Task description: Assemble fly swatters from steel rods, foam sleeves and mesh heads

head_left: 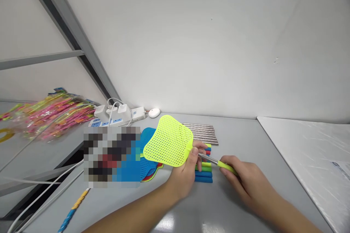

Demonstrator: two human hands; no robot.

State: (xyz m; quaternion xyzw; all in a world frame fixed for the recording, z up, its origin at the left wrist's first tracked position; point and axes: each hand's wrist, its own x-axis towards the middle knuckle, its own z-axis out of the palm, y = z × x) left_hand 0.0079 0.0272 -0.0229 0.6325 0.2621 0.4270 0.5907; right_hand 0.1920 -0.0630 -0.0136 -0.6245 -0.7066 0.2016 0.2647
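A yellow-green fly swatter (pixel 171 142) with a perforated head and a short metal rod is held up over the table between both hands. My left hand (pixel 186 171) pinches it at the neck, where the head meets the rod. Around its yellow-green handle (pixel 227 167), my right hand (pixel 247 180) is closed. Behind the left hand lie several coloured handle tubes (pixel 203 179) in blue, green, yellow and red, partly hidden. Farther back is a row of metal rods (pixel 203 133). Blue swatter heads (pixel 147 169) are piled left of the held one, over red and yellow ones.
A power strip (pixel 138 113) with white plugs and cables stands at the back left, beside a white rounded device (pixel 154 113). Bagged colourful items (pixel 60 113) lie at far left beyond a metal frame (pixel 79 40). White wrapped sheeting (pixel 303 153) covers the right side. A blurred patch hides part of the table.
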